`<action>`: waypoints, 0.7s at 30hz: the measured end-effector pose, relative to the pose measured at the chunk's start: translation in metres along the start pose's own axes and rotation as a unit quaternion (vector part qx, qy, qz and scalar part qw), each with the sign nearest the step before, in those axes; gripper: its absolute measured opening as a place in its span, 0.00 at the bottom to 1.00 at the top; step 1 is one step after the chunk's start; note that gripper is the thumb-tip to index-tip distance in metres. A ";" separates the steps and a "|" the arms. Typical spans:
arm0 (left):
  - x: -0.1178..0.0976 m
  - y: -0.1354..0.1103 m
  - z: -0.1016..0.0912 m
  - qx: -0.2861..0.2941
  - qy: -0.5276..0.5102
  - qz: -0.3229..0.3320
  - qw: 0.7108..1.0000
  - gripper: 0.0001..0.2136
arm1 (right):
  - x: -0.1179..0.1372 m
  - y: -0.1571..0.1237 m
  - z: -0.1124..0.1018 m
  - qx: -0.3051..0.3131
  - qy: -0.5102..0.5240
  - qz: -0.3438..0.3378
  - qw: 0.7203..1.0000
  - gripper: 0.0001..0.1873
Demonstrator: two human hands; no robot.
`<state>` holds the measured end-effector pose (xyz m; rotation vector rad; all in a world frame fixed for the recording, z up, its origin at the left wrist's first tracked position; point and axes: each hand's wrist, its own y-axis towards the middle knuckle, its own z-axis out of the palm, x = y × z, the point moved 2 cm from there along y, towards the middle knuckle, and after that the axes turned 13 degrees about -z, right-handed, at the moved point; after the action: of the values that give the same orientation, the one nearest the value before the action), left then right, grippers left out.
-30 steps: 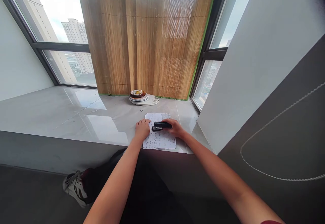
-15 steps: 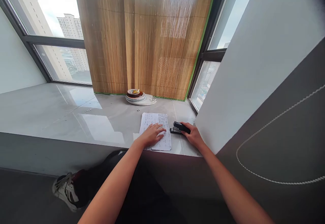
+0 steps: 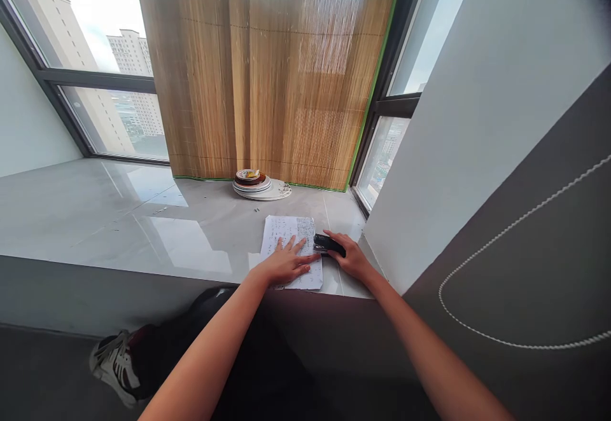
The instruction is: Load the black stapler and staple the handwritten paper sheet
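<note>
Sheets of paper (image 3: 279, 233) covered in writing lie on the window ledge (image 3: 205, 217). My left hand (image 3: 285, 262) rests flat on them with its fingers spread, the fingertips reaching toward the right edge. My right hand (image 3: 352, 254) is wrapped round a black stapler (image 3: 329, 243), whose front end meets the right edge of the paper. Whether the paper sits between the stapler's jaws is hard to make out. The lower part of the stapler is partly hidden by my fingers.
A stack of plates (image 3: 252, 186) stands at the back of the ledge, before a bamboo blind (image 3: 272, 90) with green edging. Small bits (image 3: 256, 210) lie near the plates. A wall (image 3: 429, 122) slants up at right, where a beaded cord (image 3: 442, 287) hangs.
My right hand has brought the stapler leftward, from beside the paper to its right edge. My left hand has shifted slightly down, with its fingers spread wider.
</note>
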<state>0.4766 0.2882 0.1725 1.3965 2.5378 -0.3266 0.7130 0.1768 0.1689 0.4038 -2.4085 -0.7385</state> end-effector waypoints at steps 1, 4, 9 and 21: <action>0.000 0.000 0.000 0.002 0.000 -0.001 1.000 0.24 | 0.002 0.001 0.001 0.008 -0.017 -0.007 1.000 0.33; -0.001 0.001 0.000 0.013 0.007 -0.001 1.000 0.25 | 0.008 0.007 0.008 0.033 -0.072 -0.031 0.996 0.30; -0.002 0.001 0.000 0.014 0.014 -0.001 1.000 0.25 | 0.018 0.018 0.025 0.046 -0.132 -0.043 0.989 0.30; 0.000 0.001 0.002 0.006 0.004 0.001 1.000 0.25 | 0.021 0.017 0.031 0.067 -0.220 -0.067 0.971 0.32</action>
<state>0.4779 0.2879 0.1705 1.4069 2.5454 -0.3356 0.6760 0.1945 0.1673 0.5050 -2.8817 -0.7940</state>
